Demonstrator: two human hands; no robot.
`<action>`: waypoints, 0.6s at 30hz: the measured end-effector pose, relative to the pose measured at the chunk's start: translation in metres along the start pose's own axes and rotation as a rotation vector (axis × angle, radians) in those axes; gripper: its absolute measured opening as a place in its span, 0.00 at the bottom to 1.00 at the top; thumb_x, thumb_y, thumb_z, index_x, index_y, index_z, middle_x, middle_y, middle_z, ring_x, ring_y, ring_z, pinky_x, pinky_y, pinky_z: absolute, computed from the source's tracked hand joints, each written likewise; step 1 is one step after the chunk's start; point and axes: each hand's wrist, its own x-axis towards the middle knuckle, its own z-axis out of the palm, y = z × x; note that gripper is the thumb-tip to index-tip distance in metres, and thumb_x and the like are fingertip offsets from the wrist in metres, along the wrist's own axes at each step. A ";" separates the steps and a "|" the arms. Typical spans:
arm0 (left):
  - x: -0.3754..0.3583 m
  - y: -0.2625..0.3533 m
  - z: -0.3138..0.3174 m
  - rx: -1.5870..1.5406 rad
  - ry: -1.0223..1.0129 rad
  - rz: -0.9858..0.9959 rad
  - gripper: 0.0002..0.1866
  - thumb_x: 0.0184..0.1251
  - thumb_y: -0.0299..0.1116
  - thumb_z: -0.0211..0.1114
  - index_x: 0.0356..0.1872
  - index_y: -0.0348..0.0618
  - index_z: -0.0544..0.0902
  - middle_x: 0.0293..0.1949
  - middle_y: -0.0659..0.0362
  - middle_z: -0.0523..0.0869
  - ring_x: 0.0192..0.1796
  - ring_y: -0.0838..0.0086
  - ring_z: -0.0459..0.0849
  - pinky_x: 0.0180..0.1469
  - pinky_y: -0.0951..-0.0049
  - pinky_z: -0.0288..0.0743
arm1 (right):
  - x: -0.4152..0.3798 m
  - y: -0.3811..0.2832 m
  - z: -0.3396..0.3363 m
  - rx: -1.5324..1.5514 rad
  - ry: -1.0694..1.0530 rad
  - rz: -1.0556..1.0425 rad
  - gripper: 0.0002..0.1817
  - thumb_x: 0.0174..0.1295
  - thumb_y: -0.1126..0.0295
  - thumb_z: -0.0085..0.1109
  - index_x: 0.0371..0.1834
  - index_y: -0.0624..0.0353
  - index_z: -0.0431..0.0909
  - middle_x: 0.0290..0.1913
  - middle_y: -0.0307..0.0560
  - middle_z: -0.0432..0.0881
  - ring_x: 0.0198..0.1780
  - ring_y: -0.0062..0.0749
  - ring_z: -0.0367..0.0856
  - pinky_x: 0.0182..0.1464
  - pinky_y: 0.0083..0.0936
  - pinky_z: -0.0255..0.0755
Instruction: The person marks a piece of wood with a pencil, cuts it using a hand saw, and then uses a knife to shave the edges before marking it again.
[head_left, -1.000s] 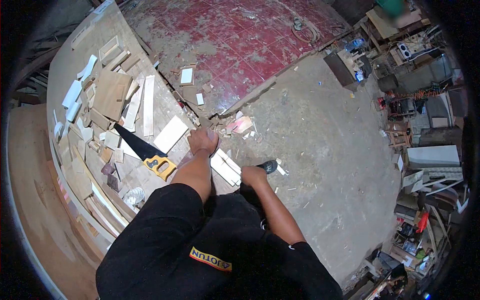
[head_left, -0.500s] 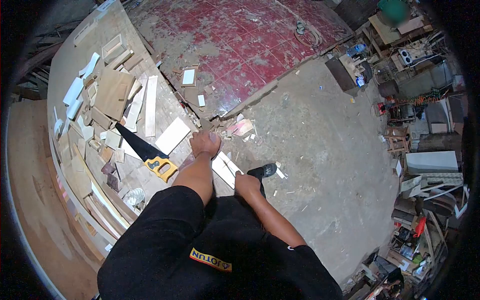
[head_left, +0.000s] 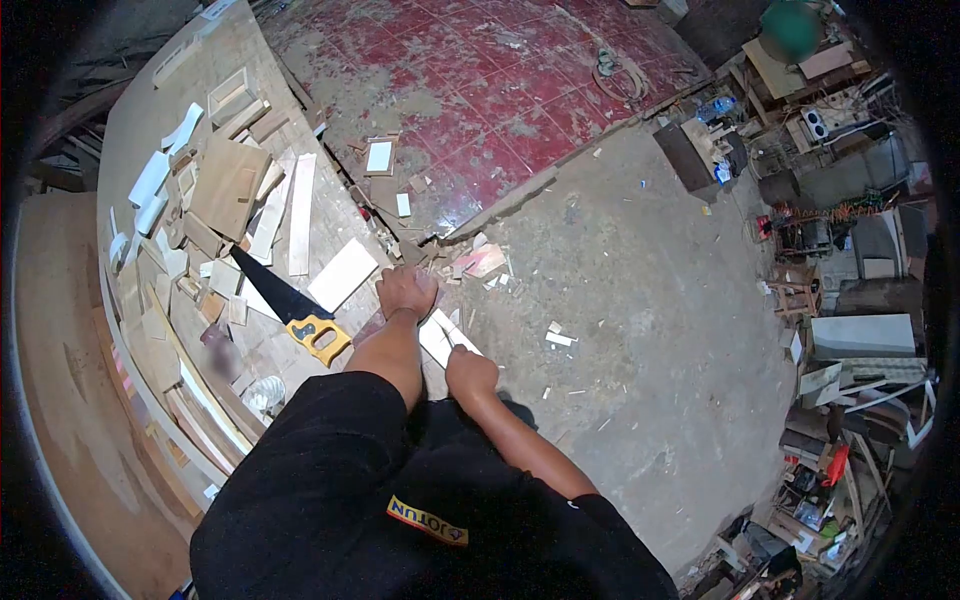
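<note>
A narrow white board (head_left: 436, 344) lies in front of my body, angled down to the right. My left hand (head_left: 407, 291) is closed over its far end, fingers curled and pressing down. My right hand (head_left: 471, 376) is wrapped round a slim tool, whose thin tip touches the board's face; its exact kind is too small to tell. To the left of my left forearm rests a handsaw (head_left: 318, 334) with a yellow handle and dark blade. A wider white board (head_left: 343, 274) lies just beyond the saw.
Wood offcuts and a brown panel (head_left: 229, 187) are piled on the worktable (head_left: 185, 75) at left. A clear plastic cup (head_left: 264, 394) stands nearby. Red tiles (head_left: 470, 105) lie ahead, concrete floor (head_left: 640, 300) at right. Scrap wood and tools line the right wall.
My right hand has moved up and left along the narrow board, bringing the slim tool closer to my left hand. The left hand keeps its place on the board.
</note>
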 end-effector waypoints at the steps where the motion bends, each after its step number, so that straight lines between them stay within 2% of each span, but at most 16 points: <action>1: 0.002 -0.004 0.008 -0.038 0.096 0.050 0.24 0.57 0.54 0.62 0.45 0.46 0.84 0.48 0.53 0.85 0.55 0.56 0.77 0.56 0.55 0.70 | 0.012 0.002 0.012 -0.010 0.029 0.003 0.12 0.66 0.69 0.47 0.43 0.64 0.79 0.34 0.59 0.88 0.35 0.53 0.89 0.35 0.48 0.81; 2: 0.004 -0.006 0.017 -0.075 0.191 0.099 0.22 0.55 0.52 0.64 0.41 0.45 0.84 0.43 0.51 0.85 0.53 0.53 0.78 0.53 0.54 0.72 | 0.022 0.007 0.023 -0.010 0.027 -0.001 0.12 0.66 0.69 0.47 0.43 0.64 0.79 0.34 0.59 0.88 0.35 0.53 0.89 0.35 0.48 0.81; 9: 0.009 -0.003 0.011 -0.036 0.139 0.083 0.23 0.57 0.54 0.64 0.43 0.45 0.83 0.45 0.51 0.85 0.53 0.52 0.78 0.53 0.54 0.72 | 0.025 0.009 0.021 -0.031 -0.047 0.003 0.12 0.66 0.68 0.50 0.42 0.63 0.79 0.36 0.56 0.89 0.37 0.49 0.90 0.35 0.43 0.81; 10: 0.011 -0.003 0.011 -0.016 0.100 0.072 0.24 0.59 0.55 0.63 0.44 0.46 0.83 0.48 0.54 0.84 0.54 0.56 0.77 0.55 0.56 0.70 | 0.024 0.008 0.021 -0.050 -0.082 0.028 0.11 0.66 0.68 0.51 0.42 0.63 0.80 0.37 0.55 0.89 0.38 0.49 0.90 0.36 0.43 0.81; 11: 0.009 -0.002 0.013 0.003 0.055 0.060 0.24 0.60 0.56 0.61 0.45 0.46 0.84 0.50 0.58 0.84 0.56 0.59 0.75 0.57 0.57 0.68 | 0.020 0.009 0.023 -0.076 -0.138 0.110 0.11 0.68 0.66 0.48 0.43 0.59 0.80 0.38 0.58 0.88 0.39 0.51 0.90 0.39 0.42 0.83; 12: 0.008 -0.004 0.019 0.004 0.049 0.058 0.24 0.60 0.56 0.61 0.45 0.46 0.84 0.50 0.58 0.84 0.56 0.59 0.75 0.57 0.57 0.68 | 0.019 0.010 0.025 -0.077 -0.144 0.112 0.11 0.68 0.66 0.48 0.43 0.59 0.80 0.38 0.58 0.88 0.39 0.51 0.90 0.39 0.42 0.83; 14: 0.010 -0.010 0.027 -0.045 0.205 0.131 0.23 0.59 0.55 0.64 0.43 0.46 0.83 0.45 0.52 0.85 0.54 0.53 0.77 0.54 0.54 0.70 | 0.019 0.009 0.027 -0.051 -0.125 0.189 0.11 0.68 0.66 0.48 0.42 0.58 0.80 0.39 0.57 0.88 0.38 0.52 0.90 0.39 0.42 0.83; 18: 0.006 -0.008 0.023 -0.048 0.197 0.124 0.23 0.59 0.55 0.64 0.41 0.45 0.84 0.43 0.52 0.86 0.53 0.53 0.78 0.54 0.53 0.70 | 0.036 0.003 0.024 0.032 -0.094 0.122 0.12 0.68 0.67 0.49 0.45 0.59 0.80 0.36 0.59 0.88 0.41 0.48 0.90 0.39 0.42 0.83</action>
